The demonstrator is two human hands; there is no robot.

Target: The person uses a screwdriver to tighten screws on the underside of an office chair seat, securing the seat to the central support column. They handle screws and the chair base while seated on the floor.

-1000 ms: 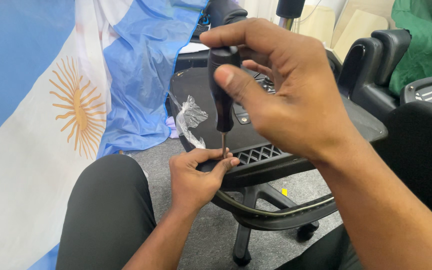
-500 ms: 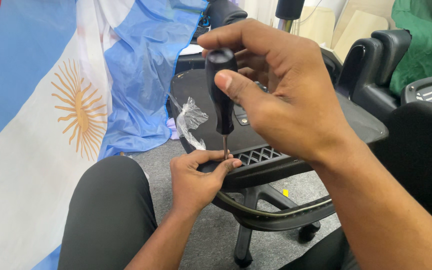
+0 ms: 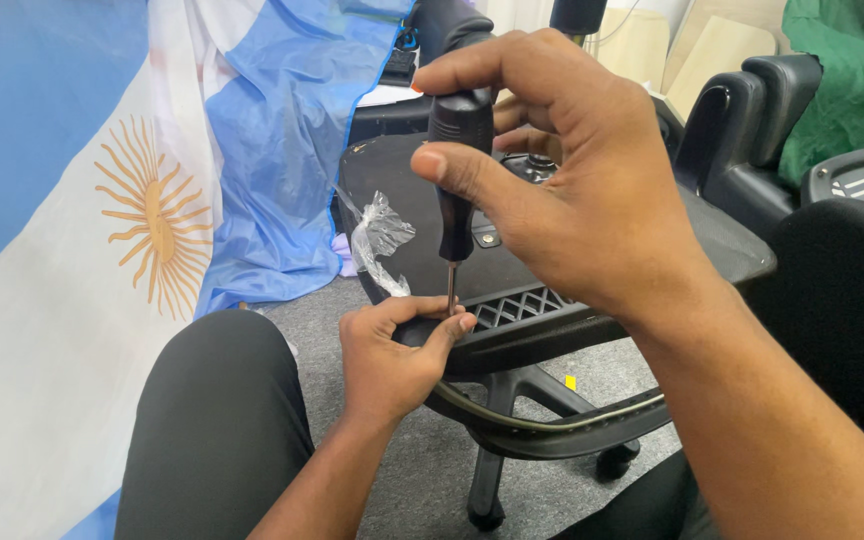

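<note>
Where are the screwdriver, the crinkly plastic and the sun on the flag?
screwdriver (image 3: 457, 190): head view, on its black handle.
crinkly plastic (image 3: 380, 240): head view, on the clear scrap's middle.
sun on the flag (image 3: 157, 225): head view, on the golden sun's centre.

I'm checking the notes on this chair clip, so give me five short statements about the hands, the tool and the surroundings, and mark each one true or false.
1. The right hand grips a black-handled screwdriver with its shaft pointing down. True.
2. The left hand lies flat on the carpet. False: it is at the edge of the black chair part, with its fingertips around the screwdriver tip.
3. A crumpled piece of clear plastic film hangs at the left of the chair part. True.
4. The cloth on the left is plain red. False: it is light blue and white with a golden sun.
5. The chair base stands on bare wood. False: it stands on grey carpet.
</note>
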